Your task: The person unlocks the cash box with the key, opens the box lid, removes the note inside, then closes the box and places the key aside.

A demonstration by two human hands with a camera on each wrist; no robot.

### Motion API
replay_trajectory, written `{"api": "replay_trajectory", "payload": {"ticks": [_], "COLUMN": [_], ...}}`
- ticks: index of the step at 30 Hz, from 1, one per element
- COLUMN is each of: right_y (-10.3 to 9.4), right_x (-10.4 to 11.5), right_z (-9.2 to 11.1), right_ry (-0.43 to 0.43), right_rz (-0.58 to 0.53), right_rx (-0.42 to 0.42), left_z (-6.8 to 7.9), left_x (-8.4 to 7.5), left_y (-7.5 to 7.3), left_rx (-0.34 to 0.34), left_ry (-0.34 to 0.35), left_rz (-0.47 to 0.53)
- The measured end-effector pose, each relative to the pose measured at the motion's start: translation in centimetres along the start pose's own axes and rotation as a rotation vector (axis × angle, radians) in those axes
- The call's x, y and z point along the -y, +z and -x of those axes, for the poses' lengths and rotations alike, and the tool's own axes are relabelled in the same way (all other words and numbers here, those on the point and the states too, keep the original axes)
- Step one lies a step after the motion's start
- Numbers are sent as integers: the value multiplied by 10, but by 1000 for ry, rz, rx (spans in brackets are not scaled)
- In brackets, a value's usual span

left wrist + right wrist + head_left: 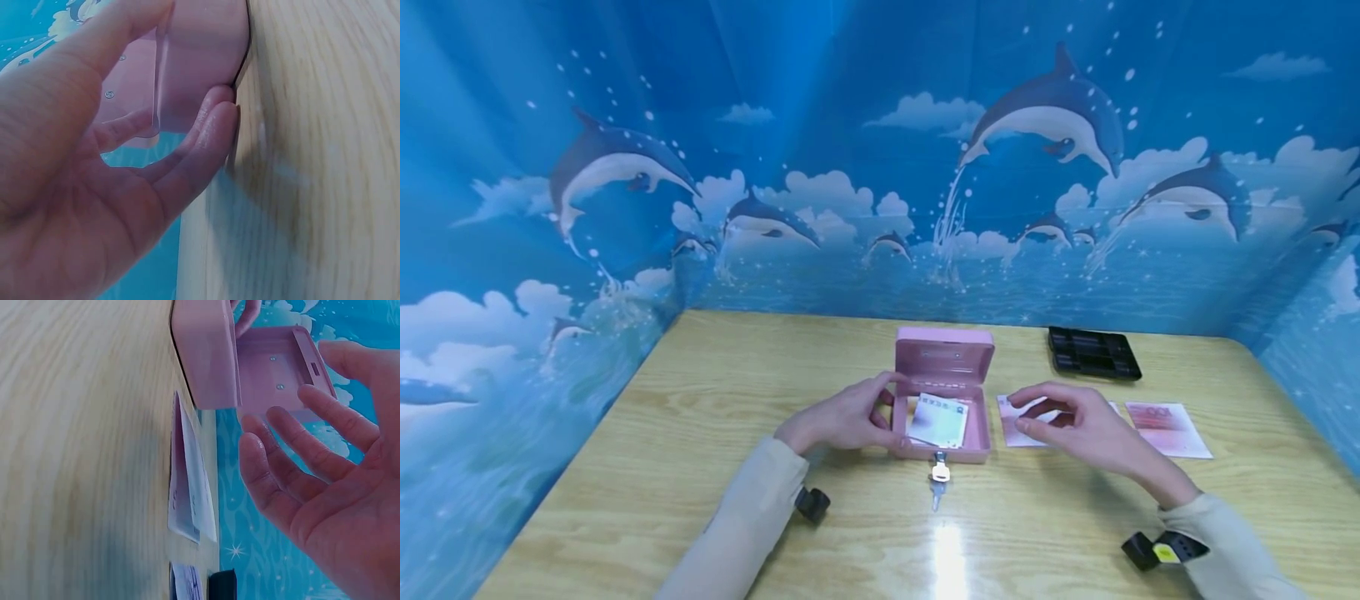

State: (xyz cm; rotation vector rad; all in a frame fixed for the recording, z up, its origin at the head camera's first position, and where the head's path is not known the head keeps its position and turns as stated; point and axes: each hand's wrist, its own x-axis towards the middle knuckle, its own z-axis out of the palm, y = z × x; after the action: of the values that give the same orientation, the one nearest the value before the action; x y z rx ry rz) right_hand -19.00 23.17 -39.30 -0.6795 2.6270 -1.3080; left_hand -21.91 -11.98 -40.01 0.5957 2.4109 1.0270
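Left hand [848, 414] grips the pink box [966, 456] at its nine o'clock; right hand [1088, 427], empty, fingers loosely parted, hovers by the three-o'clock banknote [1010, 437]. A careless brush could skid it!

The table [1015, 533] is viewed from the head camera, forward and down, from farther off. From both wrists, the scene is seen close, low and turned sideways; the pink box [966, 456] is shared by all three views, nearest at the left wrist.
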Motion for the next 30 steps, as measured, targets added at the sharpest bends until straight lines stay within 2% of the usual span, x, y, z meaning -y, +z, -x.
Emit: {"api": "replay_trajectory", "payload": {"ticks": [12, 23, 30], "right_y": [15, 22, 30], "right_x": [6, 12, 14], "right_z": [-12, -22, -28], "right_ry": [7, 4, -8], "right_rz": [-27, 13, 49], "right_rx": [36, 88, 90], "left_z": [0, -1, -1], "left_x": [1, 2, 3], "left_y": [0, 0, 1], "left_rx": [1, 8, 4], "left_ry": [23, 20, 22], "left_rz": [10, 31, 38]}}
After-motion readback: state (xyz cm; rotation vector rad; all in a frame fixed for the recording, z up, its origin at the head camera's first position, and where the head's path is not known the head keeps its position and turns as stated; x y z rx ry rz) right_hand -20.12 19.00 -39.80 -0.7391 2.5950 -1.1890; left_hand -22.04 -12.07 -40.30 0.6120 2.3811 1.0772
